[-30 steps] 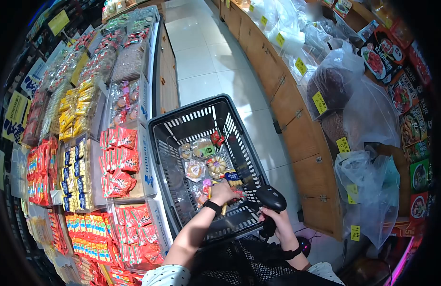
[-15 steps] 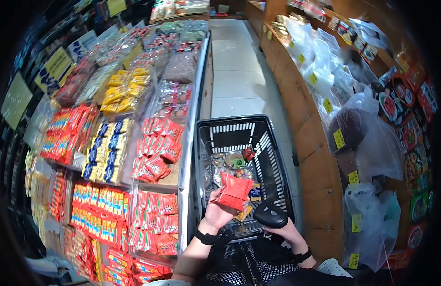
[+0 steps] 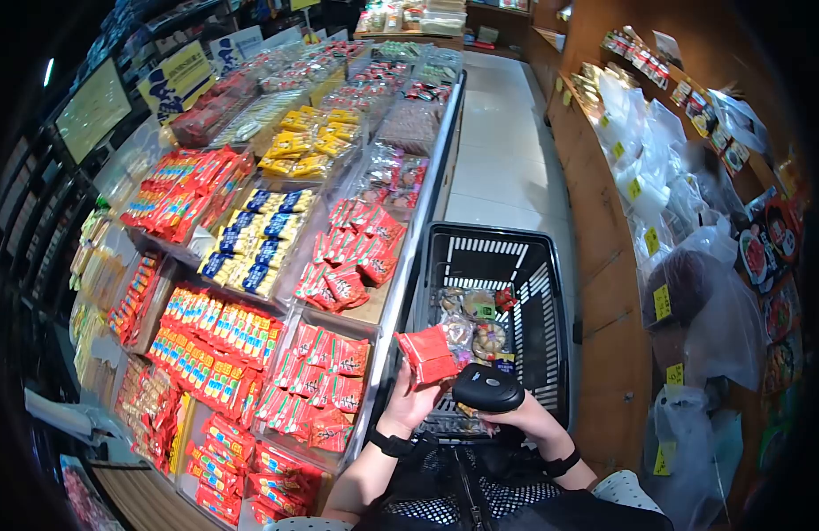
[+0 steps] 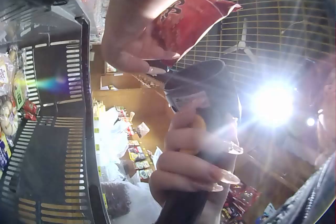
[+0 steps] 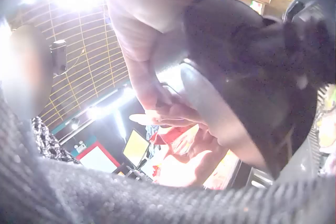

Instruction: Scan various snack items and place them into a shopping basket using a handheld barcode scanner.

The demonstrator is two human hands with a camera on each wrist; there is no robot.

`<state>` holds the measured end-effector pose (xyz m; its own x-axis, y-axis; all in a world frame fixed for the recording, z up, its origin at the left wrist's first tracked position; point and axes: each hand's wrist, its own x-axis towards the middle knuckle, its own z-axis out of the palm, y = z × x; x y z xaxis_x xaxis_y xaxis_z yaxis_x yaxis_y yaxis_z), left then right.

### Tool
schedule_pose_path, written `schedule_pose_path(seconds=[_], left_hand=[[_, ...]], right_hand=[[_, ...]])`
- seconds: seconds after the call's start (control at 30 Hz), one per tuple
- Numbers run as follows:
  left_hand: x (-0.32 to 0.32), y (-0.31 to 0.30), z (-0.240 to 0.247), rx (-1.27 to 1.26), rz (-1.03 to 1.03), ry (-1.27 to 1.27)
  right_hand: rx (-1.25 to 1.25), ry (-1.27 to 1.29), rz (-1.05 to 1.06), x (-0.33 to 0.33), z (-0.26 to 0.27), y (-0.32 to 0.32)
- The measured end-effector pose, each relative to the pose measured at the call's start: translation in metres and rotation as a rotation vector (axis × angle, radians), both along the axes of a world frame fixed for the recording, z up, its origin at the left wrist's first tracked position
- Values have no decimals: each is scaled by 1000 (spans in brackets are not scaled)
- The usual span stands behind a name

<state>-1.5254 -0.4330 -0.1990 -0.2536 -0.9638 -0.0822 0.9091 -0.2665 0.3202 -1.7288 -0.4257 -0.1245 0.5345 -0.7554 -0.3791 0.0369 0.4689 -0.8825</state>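
My left hand holds a red snack packet over the near left part of a black shopping basket. My right hand grips the handle of a black handheld barcode scanner, just right of the packet. From the left wrist view, the right fingers curl round the scanner handle, and the packet hangs right by the scanner head. Inside the basket lie several wrapped snacks, among them a round packaged pastry and a small red packet.
On the left stands a display counter with bins of red packets, blue-and-cream packets and yellow packets. To the right runs a wooden cabinet topped with plastic-covered goods. A tiled aisle lies between them.
The left hand was down in the basket, then came up holding the red packet, which is now beside the scanner head. The right hand keeps the scanner. The head view has turned left.
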Motion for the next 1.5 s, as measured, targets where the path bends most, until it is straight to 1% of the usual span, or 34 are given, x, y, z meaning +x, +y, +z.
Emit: schedule_pose_path(seconds=[0.03,0.07,0.1,0.13,0.17,0.23,0.27,0.3,0.37,0.43,0.47,0.5,0.57,0.6,0.7,0.73,0.77,0.83,0.87,0.9,0.97,1.0,1.03,1.07,1.1,1.17,1.2,1.23,1.27,1.3,1.37,1.47,1.5], left_hand=[[3,2,0,-4,15,-1],[4,3,4,-19,36,-85],[6,3,7,-33,58,-169],[9,2,10,-68,105,-167],[19,-2,-22,-20,134,-205],[31,-15,-10,38,257,-251],[40,-27,-9,47,269,-243],[49,-41,-8,145,282,-198],[63,-67,5,273,298,-79],[79,-100,-2,526,268,86],[86,-115,-15,522,270,114],[89,-123,-15,550,300,134],[90,-136,-13,637,480,194],[93,-144,-18,634,490,238],[94,-157,-29,635,540,224],[91,-162,-31,702,608,223],[92,-164,-41,705,602,218],[97,-166,-70,616,571,284],[95,-165,-64,658,578,376],[89,-158,-52,671,568,371],[76,-145,-27,614,650,105],[70,-135,-20,507,617,36],[76,-130,-28,556,520,81],[68,-120,-24,492,539,-102],[61,-104,-10,422,558,-281],[37,-71,23,243,545,-735],[30,-56,31,163,468,-920],[26,-41,24,103,335,-1094],[21,-24,13,-106,240,-1239],[16,-12,19,-203,76,-1588],[3,4,1,-586,92,-1944],[-13,18,-21,-704,146,-2216],[-13,18,-27,-700,145,-2208]], right_hand=[[26,5,20,3,1,1],[22,4,35,4,1,2],[11,-6,12,5,0,2],[7,-16,-15,6,-1,4],[9,-18,-4,6,-2,4],[-27,64,-134,1,-6,4],[-43,72,-168,-1,-8,5],[-38,70,-161,-4,-10,7],[-25,70,-258,-10,-10,13],[4,48,-295,-13,-9,20],[-18,84,-321,-16,-10,22],[-40,120,-346,-19,-11,25],[-14,113,-356,-22,-11,29],[3,129,-375,-25,-12,32],[31,149,-420,-31,-17,37],[40,151,-437,-32,-18,39],[49,154,-453,-32,-19,40],[59,161,-468,-36,-23,42],[66,170,-476,-37,-24,42],[77,173,-488,-38,-25,43],[87,157,-519,-38,-28,40],[103,161,-529,-39,-28,37],[100,167,-554,-40,-32,36],[105,179,-551,-41,-35,33],[111,192,-541,-44,-37,31],[112,222,-578,-47,-41,30],[99,238,-598,-48,-44,29],[108,247,-601,-50,-48,29],[95,269,-620,-52,-51,30],[83,291,-638,-55,-53,31],[114,302,-617,-59,-54,30],[129,190,-617,-61,-68,34],[130,199,-617,-61,-71,34]])
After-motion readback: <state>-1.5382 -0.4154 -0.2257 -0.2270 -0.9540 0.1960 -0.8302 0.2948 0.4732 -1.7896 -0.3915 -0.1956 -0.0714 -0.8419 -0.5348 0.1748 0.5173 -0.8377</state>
